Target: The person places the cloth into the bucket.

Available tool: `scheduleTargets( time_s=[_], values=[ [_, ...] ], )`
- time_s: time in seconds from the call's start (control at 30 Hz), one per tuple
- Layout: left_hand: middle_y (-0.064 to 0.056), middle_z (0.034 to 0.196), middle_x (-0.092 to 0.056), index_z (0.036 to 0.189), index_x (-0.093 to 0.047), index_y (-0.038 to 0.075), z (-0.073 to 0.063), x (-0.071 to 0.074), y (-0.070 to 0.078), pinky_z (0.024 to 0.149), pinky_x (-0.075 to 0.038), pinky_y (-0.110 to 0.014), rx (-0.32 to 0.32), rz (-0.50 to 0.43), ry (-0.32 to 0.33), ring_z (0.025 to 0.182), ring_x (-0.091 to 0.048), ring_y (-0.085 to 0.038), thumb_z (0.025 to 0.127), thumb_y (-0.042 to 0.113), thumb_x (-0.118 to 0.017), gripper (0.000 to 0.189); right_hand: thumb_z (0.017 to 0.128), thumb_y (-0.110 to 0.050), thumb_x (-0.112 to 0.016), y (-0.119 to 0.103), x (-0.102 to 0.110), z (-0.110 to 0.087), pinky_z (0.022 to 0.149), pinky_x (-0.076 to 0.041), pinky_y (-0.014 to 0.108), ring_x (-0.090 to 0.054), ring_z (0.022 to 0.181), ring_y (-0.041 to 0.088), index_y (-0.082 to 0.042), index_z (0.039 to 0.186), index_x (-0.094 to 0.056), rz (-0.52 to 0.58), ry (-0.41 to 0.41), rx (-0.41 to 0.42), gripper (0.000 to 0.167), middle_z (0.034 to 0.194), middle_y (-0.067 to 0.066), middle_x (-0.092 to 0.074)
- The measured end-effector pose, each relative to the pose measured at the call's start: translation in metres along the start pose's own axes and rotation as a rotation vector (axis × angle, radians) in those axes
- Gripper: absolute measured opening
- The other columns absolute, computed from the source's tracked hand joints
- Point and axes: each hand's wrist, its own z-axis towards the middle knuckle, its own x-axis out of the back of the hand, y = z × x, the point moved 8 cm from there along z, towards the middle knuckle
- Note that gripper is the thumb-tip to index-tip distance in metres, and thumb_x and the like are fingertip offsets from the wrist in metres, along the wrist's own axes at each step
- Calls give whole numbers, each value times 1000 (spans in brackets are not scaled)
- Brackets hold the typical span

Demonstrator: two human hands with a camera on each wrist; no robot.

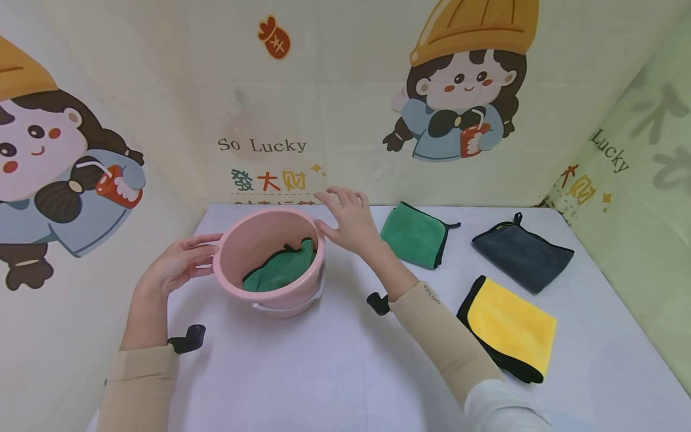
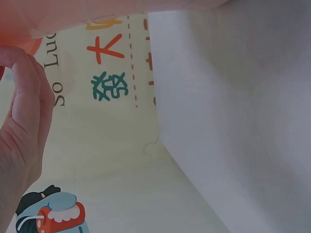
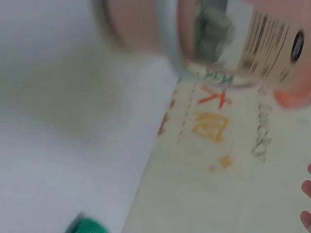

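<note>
A pink bucket (image 1: pixel 232 264) stands on the table with a green cloth (image 1: pixel 283 269) inside it. My left hand (image 1: pixel 180 264) is at the bucket's left side, its extended fingers touching the outside of the rim. In the left wrist view, the left hand (image 2: pixel 24 111) reaches up to the bucket (image 2: pixel 97 12). Beside the right rim, my right hand (image 1: pixel 349 219) has its fingers spread, thumb close to the rim and nothing held. The right wrist view shows the bucket's barcode label (image 3: pixel 267 43) and white handle (image 3: pixel 170 39), with a few fingertips (image 3: pixel 306 188) at the edge.
Right of the bucket lies another green cloth (image 1: pixel 412 235) with black trim. Farther right are a dark grey cloth (image 1: pixel 523 252) and a folded yellow cloth (image 1: pixel 515 321) with black edging. A printed curtain (image 1: pixel 345 120) hangs directly behind the white table (image 1: pixel 302 378).
</note>
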Motion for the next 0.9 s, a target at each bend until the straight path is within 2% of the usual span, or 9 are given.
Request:
scheduleTargets(
  time_s=[0.17, 0.47, 0.7, 0.9],
  values=[
    [18, 100, -60, 139, -34, 10, 0, 1, -1, 79, -51, -25, -2, -13, -1, 89, -64, -4, 83, 35, -66, 70, 86, -47, -55, 52, -8, -19, 101, -23, 50, -29, 128, 25, -25, 136, -36, -23, -37, -138, 58, 138, 8, -36],
    [18, 98, -61, 138, -35, 10, 0, 2, -1, 79, -51, -25, -6, -8, 3, 89, -64, -5, 83, 35, -65, 68, 81, -54, -57, 137, -39, -69, 102, -13, 60, -15, 134, 33, -28, 142, -23, -5, -213, -407, 74, 146, 12, -17],
    [18, 99, -60, 140, -31, 9, 0, 0, -1, 80, -51, -25, 5, -7, 6, 89, -64, -4, 83, 36, -65, 72, 78, -60, -57, 177, -54, -104, 100, -7, 68, -11, 134, 38, -27, 144, -17, -11, -308, -520, 84, 147, 18, -12],
    [18, 99, -60, 141, -30, 9, 0, 0, -1, 80, -51, -25, 15, -13, 13, 89, -64, -4, 82, 37, -66, 74, 75, -63, -57, 194, -58, -124, 97, -8, 70, -12, 131, 43, -24, 145, -14, -2, -379, -578, 91, 144, 23, -13]
  ],
)
